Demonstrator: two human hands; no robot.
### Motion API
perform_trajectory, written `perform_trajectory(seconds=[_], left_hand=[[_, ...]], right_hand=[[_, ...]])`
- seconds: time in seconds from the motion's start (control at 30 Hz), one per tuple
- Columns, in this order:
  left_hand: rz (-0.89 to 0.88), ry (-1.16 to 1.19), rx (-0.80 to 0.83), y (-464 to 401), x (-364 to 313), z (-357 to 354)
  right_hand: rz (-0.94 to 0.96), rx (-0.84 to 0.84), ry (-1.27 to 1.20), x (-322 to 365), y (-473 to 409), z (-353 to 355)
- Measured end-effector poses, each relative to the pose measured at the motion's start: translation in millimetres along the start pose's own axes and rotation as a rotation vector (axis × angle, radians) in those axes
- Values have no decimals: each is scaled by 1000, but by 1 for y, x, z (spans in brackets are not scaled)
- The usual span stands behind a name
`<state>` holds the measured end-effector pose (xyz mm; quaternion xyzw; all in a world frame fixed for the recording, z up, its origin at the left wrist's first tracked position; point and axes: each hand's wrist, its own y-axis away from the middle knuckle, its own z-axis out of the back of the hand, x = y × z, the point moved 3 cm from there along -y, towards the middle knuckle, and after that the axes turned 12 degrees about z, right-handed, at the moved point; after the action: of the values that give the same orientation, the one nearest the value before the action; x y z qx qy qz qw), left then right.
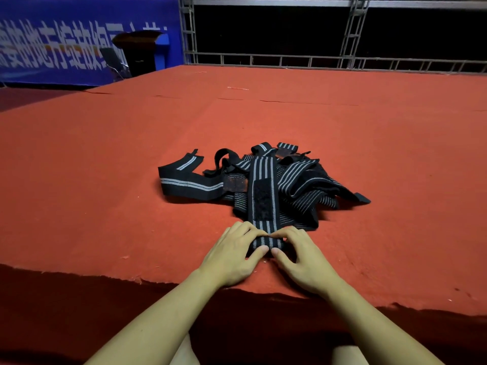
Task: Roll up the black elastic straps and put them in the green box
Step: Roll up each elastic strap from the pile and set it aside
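A heap of black elastic straps with grey stripes [297, 177] lies on the red carpet [105, 206]. One strap [262, 196], with a black hook-and-loop patch, runs from the heap straight toward me. Its near end is rolled into a small coil [266, 243]. My left hand [234, 255] and my right hand [303, 259] hold that coil from either side, fingers curled over the top and thumbs at the near side. Another strap [184, 180] trails out to the left of the heap. No green box is in view.
The carpet's frayed front edge [158, 280] runs just under my wrists, with dark floor below. A metal truss frame [350, 35] stands at the back, and a blue banner [66, 40] with a dark lectern [139, 51] at the far left.
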<state>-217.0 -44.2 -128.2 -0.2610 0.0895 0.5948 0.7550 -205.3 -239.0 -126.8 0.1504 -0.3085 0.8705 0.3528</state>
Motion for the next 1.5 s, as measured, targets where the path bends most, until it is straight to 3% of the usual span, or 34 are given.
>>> perform_trajectory(seconds=[0.3,0.5,0.87,1.0,1.27,1.5], left_hand=[[-23,118,-125,8,-2,7],[-100,130,-126,7,-5,12],[-85,140,-172,7,-5,12],[-73,113,-203,6,-1,9],[-5,-14,-48,3,2,3],[-15,76,-102,3,4,6]], right_hand=[[-40,-98,-226,10,4,8],[-135,-129,-366,4,4,5],[-103,-289,-260,0,0,11],[58,-193,-85,4,3,7],[16,-1,-29,-5,0,-1],[-38,-90,-105,-4,0,2]])
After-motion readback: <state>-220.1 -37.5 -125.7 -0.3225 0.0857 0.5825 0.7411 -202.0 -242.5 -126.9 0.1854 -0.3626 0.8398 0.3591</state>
